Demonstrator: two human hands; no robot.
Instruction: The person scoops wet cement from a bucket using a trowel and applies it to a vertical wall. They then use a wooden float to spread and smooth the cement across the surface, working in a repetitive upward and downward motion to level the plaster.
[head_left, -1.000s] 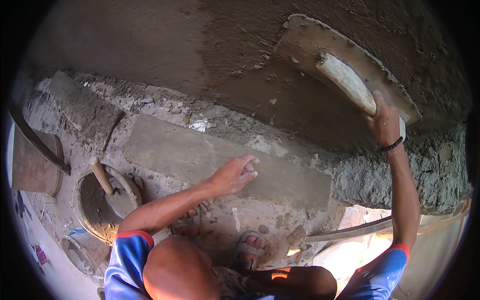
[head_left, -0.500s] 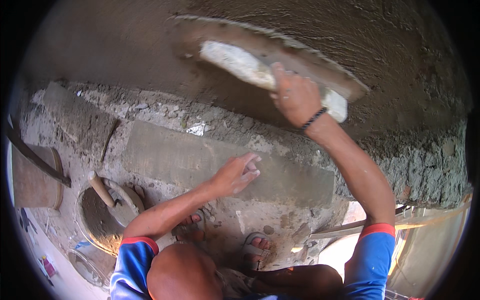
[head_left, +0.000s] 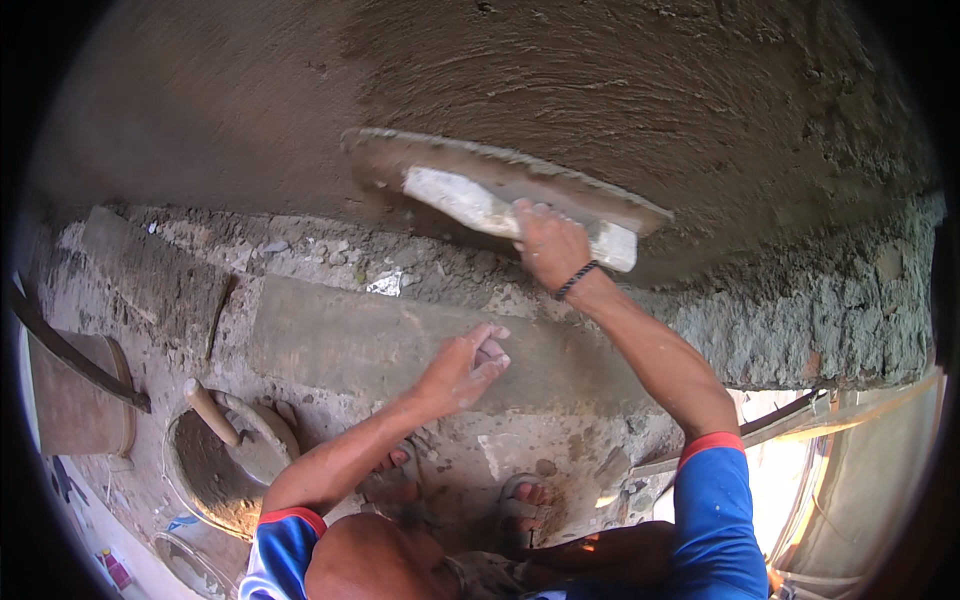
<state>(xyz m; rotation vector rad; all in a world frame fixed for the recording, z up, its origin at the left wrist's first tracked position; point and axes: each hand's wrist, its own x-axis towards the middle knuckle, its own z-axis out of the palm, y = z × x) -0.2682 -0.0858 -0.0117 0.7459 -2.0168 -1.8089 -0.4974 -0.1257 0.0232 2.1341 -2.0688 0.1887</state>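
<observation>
My right hand (head_left: 553, 245) is wrapped round the white handle (head_left: 455, 200) of a long plastering float (head_left: 500, 160). The float's board meets the wet brown mortar wall (head_left: 600, 85) just above its foot. Empty and loosely curled, my left hand (head_left: 462, 372) hovers over a long grey board (head_left: 330, 335) at the base of the wall, thumb and fingers apart. A dark cord rings my right wrist.
At lower left a bucket of mortar (head_left: 200, 460) holds a wooden-handled tool (head_left: 212, 412). Beyond it stand a brown bucket (head_left: 80, 385) and a curved strip (head_left: 75, 350). A rough mortar-caked board (head_left: 150, 265) lies at left. My sandalled feet (head_left: 525, 500) are below.
My right hand has drawn the float down the wall and slightly left, nearer its foot. The left hand keeps nearly the same place over the board, while the whole view has shifted a little.
</observation>
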